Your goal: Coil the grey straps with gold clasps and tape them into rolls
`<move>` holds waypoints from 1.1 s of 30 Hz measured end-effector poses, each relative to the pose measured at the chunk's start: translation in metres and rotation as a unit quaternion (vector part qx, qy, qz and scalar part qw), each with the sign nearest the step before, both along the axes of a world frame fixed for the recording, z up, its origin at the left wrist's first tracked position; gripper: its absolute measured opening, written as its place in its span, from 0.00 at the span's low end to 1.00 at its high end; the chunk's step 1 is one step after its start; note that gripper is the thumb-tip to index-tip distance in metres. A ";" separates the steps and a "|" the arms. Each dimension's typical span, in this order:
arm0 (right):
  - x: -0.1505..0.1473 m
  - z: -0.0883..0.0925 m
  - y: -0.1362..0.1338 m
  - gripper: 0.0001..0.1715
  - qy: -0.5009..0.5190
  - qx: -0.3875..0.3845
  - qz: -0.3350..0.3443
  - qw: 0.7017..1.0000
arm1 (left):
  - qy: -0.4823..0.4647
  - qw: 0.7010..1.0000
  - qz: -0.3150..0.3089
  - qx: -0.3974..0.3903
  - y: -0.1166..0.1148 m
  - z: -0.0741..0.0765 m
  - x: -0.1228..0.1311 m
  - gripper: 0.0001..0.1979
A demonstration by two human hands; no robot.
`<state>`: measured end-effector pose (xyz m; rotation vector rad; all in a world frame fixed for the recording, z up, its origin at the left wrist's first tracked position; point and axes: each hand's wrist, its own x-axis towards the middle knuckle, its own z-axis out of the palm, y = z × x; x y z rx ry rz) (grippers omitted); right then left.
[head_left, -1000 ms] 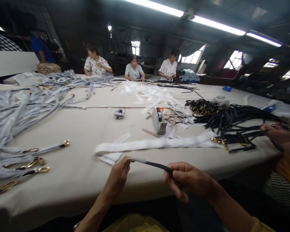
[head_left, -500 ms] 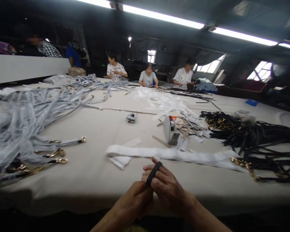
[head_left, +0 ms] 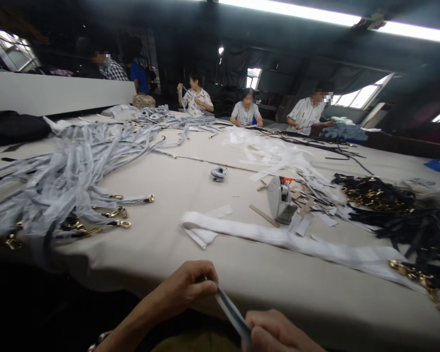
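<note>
Just off the counter's (head_left: 176,190) near edge, left hand (head_left: 188,288) pinched the strap's (head_left: 230,313) upper end, right hand (head_left: 275,335) closed round its lower end; long axis diagonal between them.

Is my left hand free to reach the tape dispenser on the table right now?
Probably not as is: the left hand is shut on the strap, and the tape dispenser stands beyond the white band. Nothing tall blocks the way.
</note>
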<state>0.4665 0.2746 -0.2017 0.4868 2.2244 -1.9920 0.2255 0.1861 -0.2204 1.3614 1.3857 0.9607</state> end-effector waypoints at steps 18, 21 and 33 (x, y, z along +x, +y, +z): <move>-0.078 0.066 0.045 0.06 0.163 0.586 0.083 0.789 | -0.151 0.988 0.036 0.022 -0.016 0.028 0.016 0.13; -0.063 0.049 0.035 0.03 0.039 0.546 0.122 0.828 | -0.093 0.992 0.064 -0.050 -0.030 0.022 -0.014 0.10; -0.093 0.085 -0.006 0.27 0.187 -0.149 -0.053 0.969 | -0.264 0.953 0.105 0.104 0.003 0.028 0.001 0.20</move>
